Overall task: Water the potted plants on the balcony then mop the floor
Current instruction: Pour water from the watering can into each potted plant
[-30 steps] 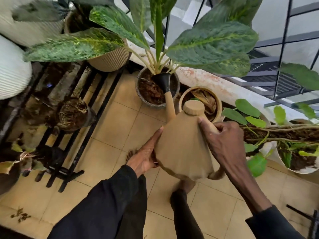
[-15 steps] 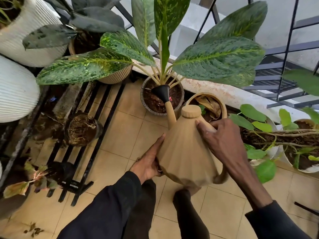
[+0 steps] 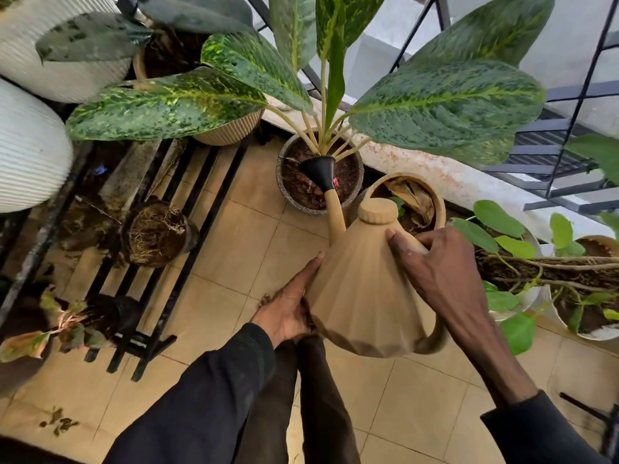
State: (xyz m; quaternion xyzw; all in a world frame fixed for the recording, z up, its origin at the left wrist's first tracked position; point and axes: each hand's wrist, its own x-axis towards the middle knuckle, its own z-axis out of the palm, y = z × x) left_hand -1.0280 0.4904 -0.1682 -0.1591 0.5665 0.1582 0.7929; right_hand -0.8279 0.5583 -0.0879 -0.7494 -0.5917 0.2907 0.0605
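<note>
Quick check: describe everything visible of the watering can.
The watering can is tan, matte plastic by its look, with a faceted cone body, round cap, thin spout and black rose. It is held off the floor, tipped forward, rose over the soil in the grey speckled pot. The right hand grips its curved handle; the left hand presses flat against its lower side.

The watering can [image 3: 361,296] is ribbed tan with a black rose [image 3: 318,169], the big leaves [image 3: 445,102] mottled dark green and yellow, the pot [image 3: 284,195] speckled grey, the floor tiles [image 3: 234,249] beige.
</note>
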